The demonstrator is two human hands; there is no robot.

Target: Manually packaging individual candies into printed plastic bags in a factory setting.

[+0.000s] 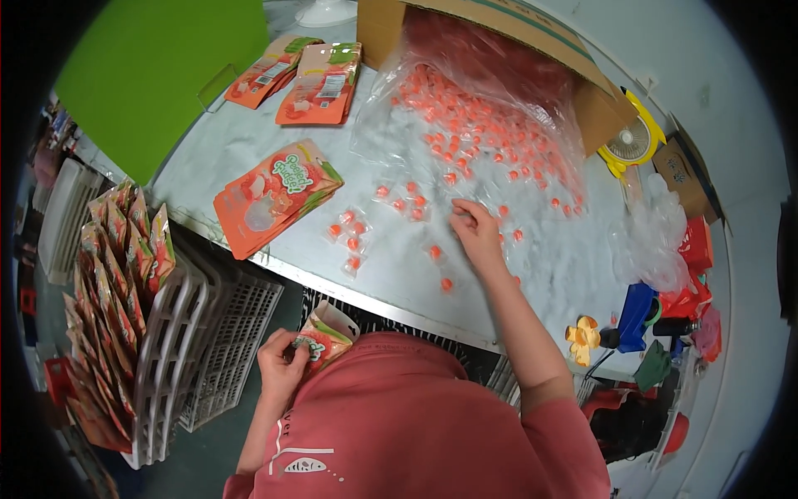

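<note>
Near the table's front edge, my left hand (283,358) is closed on a red-orange printed pouch (327,339), its pale mouth spread and facing up. Over the tabletop my right hand (478,237) has its fingers bent together in a pinch; whether anything is between the tips is hidden. Around it lie small red-orange candies in clear wrappers, with one candy (435,252) just left of the wrist and a small cluster (351,233) farther left. Beyond, a heap of the same candies (474,125) spills from a clear plastic liner in a cardboard box (611,116).
Flat pouches lie in a stack (278,198) at left, with more pouches (322,87) behind. A white crate (170,358) packed with upright pouches stands left of the table. At right are a yellow fan (633,137), clear plastic bags (652,237) and a blue tape dispenser (636,316).
</note>
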